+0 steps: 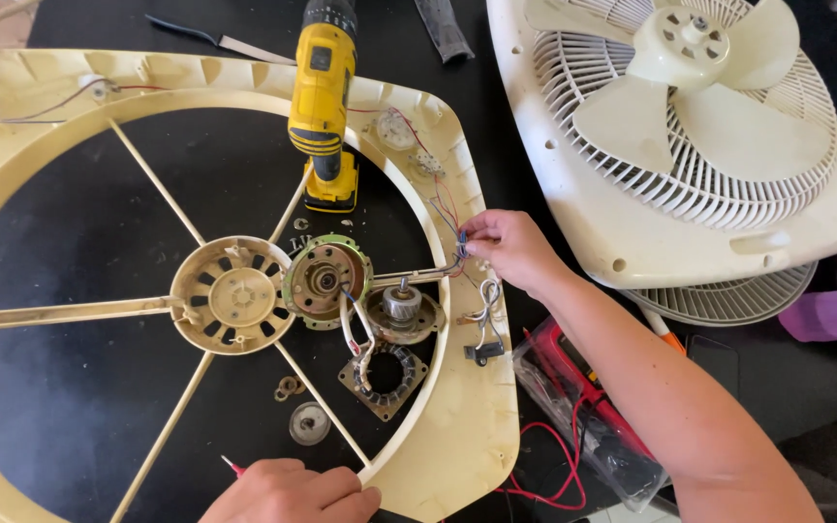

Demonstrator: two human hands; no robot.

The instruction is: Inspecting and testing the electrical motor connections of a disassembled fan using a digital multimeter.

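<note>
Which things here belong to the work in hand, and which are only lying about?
In use:
- right hand pinching the bundle of thin wires
- left hand on the cream fan frame, a red tip by it
- motor parts at the frame's centre

Lying about:
- yellow cordless drill
- fan grille with blades
- multimeter in a clear bag
- knife

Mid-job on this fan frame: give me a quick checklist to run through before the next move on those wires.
1. Right hand grips the wire bundle: ok.
2. Left hand rests on the frame rim, holding a red-tipped tool: ok.
3. Motor parts lie apart, clear of the wires: not ok, leads loop over them.
4. Yellow drill lies clear of both hands: ok.
5. Wires undamaged: cannot tell.
</note>
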